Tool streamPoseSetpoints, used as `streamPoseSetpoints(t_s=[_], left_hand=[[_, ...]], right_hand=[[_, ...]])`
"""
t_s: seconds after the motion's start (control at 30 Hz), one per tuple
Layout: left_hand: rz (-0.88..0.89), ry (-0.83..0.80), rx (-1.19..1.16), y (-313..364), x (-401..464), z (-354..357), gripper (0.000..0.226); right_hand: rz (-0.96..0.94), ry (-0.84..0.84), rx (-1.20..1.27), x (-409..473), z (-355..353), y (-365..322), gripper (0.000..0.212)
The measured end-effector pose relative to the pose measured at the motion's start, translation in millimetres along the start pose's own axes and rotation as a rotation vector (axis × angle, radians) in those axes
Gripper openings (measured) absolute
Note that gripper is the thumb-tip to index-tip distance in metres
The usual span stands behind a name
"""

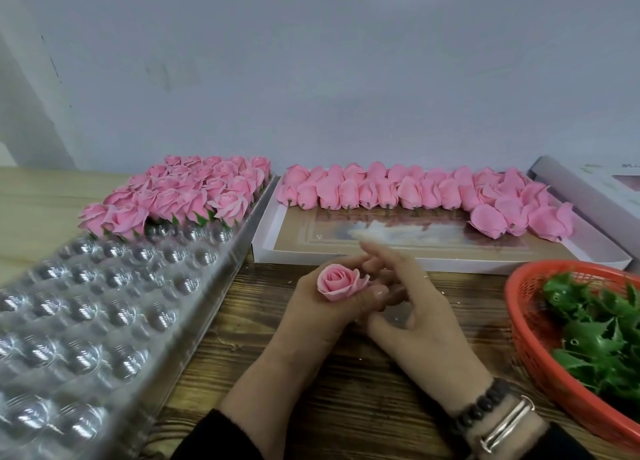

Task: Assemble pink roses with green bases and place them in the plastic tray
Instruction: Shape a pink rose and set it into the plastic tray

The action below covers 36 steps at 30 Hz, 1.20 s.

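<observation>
My left hand (311,307) grips a pink rose (341,282) from below, bloom facing up, above the wooden table. My right hand (412,307) is right beside it, fingers loosely spread and touching the left hand's fingers next to the rose; whether it holds anything I cannot tell. The rose's underside is hidden. A clear plastic tray (97,307) with round pockets lies at the left; its far end is filled with several finished roses (180,196) on green bases. A red basket (519,321) at the right holds several green bases (595,335).
A shallow white cardboard box (346,255) behind my hands holds several bare pink rose heads (415,191) lying on their sides. Another pale box (588,186) lies at the far right. A wall stands close behind the table.
</observation>
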<state>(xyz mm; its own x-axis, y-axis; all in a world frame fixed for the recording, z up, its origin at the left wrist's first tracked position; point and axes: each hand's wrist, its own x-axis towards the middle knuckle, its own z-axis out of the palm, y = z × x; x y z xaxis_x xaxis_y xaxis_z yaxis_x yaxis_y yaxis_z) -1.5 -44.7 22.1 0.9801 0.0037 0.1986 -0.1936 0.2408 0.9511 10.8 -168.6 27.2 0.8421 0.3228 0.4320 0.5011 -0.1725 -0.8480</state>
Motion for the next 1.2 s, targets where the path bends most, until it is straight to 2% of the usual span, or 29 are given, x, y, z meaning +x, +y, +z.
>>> streamPoseSetpoints(t_s=[0.07,0.17,0.3,0.47,0.67,0.93,1.07,1.2], left_hand=[[0.067,0.058,0.092,0.3,0.0,0.0,0.032],[0.124,0.092,0.224,0.2,0.6,-0.5,0.031],[0.139,0.054,0.307,0.2,-1.2,1.2,0.036],[0.131,0.039,0.375,1.2,-2.4,4.0,0.036],[0.137,0.000,0.457,5.8,-3.2,4.4,0.038],[0.121,0.001,0.466,4.4,-2.4,4.6,0.038],[0.123,-0.010,0.469,3.6,-3.2,4.8,0.037],[0.099,-0.013,0.433,2.4,-2.6,3.8,0.041]], right_hand=[[0.080,0.043,0.101,0.7,-1.9,1.4,0.056],[0.140,0.107,0.142,3.9,-7.8,0.4,0.007],[0.229,0.075,0.105,6.0,-8.1,4.9,0.027],[0.310,0.053,0.154,6.4,-8.8,8.3,0.012],[0.274,0.074,0.245,6.5,-8.0,4.1,0.011],[0.252,0.003,0.207,5.5,-9.5,2.7,0.011],[0.232,0.050,0.180,5.8,-8.7,6.8,0.007],[0.142,0.126,0.052,5.8,-7.9,10.4,0.018]])
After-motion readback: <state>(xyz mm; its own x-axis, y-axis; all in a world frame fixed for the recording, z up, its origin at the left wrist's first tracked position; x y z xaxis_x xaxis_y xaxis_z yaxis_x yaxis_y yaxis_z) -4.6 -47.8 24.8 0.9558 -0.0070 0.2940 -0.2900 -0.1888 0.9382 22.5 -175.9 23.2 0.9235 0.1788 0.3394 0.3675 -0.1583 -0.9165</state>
